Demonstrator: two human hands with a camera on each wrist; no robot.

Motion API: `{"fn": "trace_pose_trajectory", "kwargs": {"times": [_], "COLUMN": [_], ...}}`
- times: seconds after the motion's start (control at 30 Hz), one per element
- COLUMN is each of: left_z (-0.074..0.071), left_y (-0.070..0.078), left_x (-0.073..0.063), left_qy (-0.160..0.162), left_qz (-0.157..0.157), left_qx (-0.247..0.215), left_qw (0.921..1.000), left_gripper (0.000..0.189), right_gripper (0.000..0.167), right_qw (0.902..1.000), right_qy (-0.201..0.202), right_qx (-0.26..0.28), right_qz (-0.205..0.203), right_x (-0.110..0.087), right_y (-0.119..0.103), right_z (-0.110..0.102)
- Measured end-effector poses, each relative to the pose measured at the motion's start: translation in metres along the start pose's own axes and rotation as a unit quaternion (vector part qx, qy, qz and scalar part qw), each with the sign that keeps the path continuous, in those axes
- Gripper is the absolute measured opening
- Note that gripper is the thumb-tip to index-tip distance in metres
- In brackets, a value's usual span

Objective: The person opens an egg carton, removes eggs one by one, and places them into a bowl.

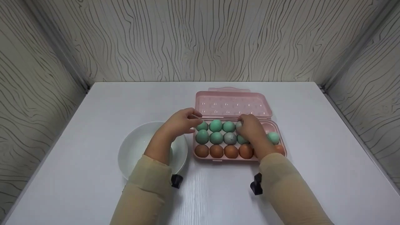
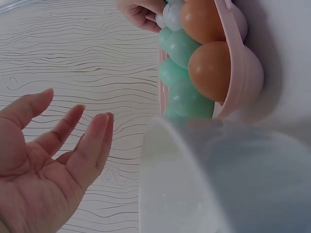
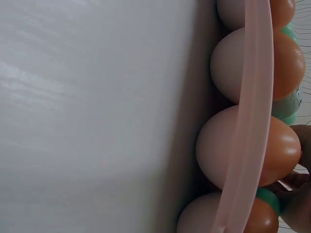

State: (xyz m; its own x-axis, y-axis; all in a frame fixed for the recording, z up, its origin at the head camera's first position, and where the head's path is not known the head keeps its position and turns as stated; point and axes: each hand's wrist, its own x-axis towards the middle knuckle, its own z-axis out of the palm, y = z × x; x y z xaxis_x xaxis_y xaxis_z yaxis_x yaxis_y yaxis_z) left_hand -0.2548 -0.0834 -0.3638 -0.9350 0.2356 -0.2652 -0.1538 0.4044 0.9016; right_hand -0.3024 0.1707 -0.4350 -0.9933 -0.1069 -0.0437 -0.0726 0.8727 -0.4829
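Note:
A pink egg carton [image 1: 237, 160] lies with its lid [image 1: 232, 103] folded back. Green and pale eggs sit in its two back rows, brown eggs [image 1: 231, 152] along the front. Over the back row, my right hand [image 1: 252, 128] has its fingers curled round a pale egg [image 1: 238, 125], mostly hidden by the hand. My left hand [image 1: 179, 123] hovers at the carton's left end, fingertips close to a green egg [image 1: 202, 125]; in the left wrist view its fingers [image 2: 63, 131] are spread and hold nothing. Below the left wrist stands a white bowl [image 1: 131, 150].
Inside the bowl, the edge of a pale green egg [image 1: 171, 153] shows beside the left forearm. Black wrist mounts [image 1: 177, 181] hang from both sleeves. The white table [image 1: 318, 150] meets wood-grain panels [image 1: 200, 40] at the back and sides.

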Motion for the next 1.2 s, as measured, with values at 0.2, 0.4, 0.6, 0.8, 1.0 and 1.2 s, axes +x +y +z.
{"fn": "trace_pose_trajectory", "kwargs": {"times": [0.2,0.4,0.6,0.8,1.0,1.2], "left_z": [0.001,0.0,0.0,0.001,0.004,0.008], "left_y": [0.001,0.002,0.003,0.004,0.005,0.004], "left_x": [0.0,0.0,0.0,-0.001,-0.001,0.001], "left_qy": [-0.002,-0.005,-0.007,-0.007,-0.006,-0.012], "left_qz": [0.002,0.0,0.001,0.0,0.007,0.02], "left_qx": [0.002,-0.003,-0.007,0.004,0.024,0.067], "left_qw": [1.0,1.0,1.0,1.0,0.9997,0.9975], "left_gripper": [0.023,0.022,0.021,0.022,0.022,0.022], "right_gripper": [0.036,0.032,0.034,0.032,0.033,0.034], "right_qw": [0.9998,0.997,0.9943,0.9897,0.9859,0.9823], "right_qy": [-0.005,0.0,0.002,-0.009,-0.012,-0.017], "right_qx": [0.02,0.077,0.106,0.142,0.165,0.187], "right_qz": [0.002,0.006,0.003,0.016,0.023,0.003], "right_x": [-0.002,-0.004,-0.005,-0.007,-0.012,-0.015], "right_y": [0.003,0.003,0.001,-0.006,-0.015,-0.023], "right_z": [-0.003,-0.009,-0.021,-0.033,-0.041,-0.047]}}
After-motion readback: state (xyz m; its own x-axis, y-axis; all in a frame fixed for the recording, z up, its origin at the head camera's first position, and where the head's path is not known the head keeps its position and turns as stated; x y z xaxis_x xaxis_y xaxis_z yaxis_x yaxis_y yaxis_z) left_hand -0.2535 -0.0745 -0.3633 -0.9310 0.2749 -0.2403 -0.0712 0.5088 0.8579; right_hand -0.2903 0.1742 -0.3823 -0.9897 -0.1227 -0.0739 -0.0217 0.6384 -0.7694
